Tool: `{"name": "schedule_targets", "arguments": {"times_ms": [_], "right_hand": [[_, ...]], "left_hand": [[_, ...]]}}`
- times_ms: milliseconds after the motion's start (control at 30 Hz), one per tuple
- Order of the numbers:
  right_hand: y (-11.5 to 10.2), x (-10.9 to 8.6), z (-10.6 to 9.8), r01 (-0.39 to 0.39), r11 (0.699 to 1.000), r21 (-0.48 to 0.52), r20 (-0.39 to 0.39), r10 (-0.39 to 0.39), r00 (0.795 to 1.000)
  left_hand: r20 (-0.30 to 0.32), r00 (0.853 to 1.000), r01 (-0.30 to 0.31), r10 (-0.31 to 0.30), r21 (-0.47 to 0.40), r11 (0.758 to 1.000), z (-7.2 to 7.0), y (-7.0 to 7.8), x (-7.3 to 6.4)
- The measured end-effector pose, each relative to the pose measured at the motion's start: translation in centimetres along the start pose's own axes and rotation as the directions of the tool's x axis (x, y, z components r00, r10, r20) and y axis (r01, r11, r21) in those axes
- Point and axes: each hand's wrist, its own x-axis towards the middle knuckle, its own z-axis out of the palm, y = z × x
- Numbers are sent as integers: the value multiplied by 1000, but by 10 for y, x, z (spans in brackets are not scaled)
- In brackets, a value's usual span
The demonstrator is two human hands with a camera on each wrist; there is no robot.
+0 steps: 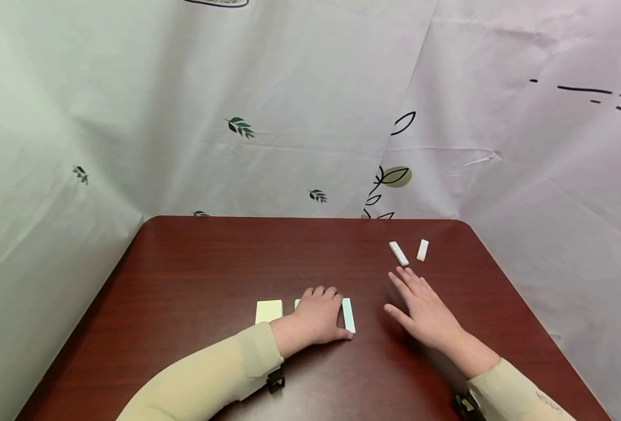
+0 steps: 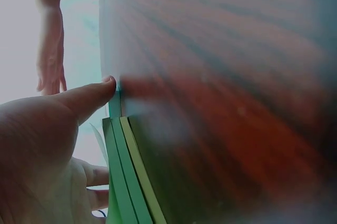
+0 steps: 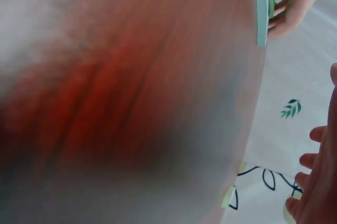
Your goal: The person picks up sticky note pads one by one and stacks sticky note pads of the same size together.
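Observation:
My left hand lies over a small stack of sticky note pads, its thumb at the near side and its fingers curved over the far side. Green and yellow edges of the stack show in the left wrist view. The thumb tip meets the near end of a narrow light blue pad. To the left of this hand sits a pale yellow pad, partly behind the sleeve. My right hand hovers over the right side of the table, fingers extended and holding nothing. Most of the stack is hidden under my left hand.
Two small white strips lie at the back right of the dark red table, beyond my right fingertips. A white patterned cloth hangs behind the table and along both sides.

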Motion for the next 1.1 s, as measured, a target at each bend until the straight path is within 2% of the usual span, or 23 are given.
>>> {"name": "schedule_targets", "arguments": {"times_ms": [100,233,400,533,800,967,1100], "right_hand": [[1,9,2,-31,1000,1,15,31,999],[3,25,2,-118,993,19,23,118,993],[10,48,0,-235,972,26,60,233,971],[20,68,-2,-298,955,15,97,295,951],[48,104,1,-368,930,2,144,364,920],[58,116,7,-413,911,-3,187,407,894],[60,123,11,-421,907,-4,211,412,887]], "left_hand": [[5,1000,6,-6,3,1000,0,0,-1],[8,1000,9,-9,13,1000,-2,0,-1],[6,1000,9,-9,18,1000,-6,1,0],[6,1000,6,-7,24,1000,-9,1,2],[17,1000,7,-7,26,1000,-7,1,3],[30,999,15,-16,33,999,-8,2,2],[38,999,27,-29,36,999,-9,2,0]]}}
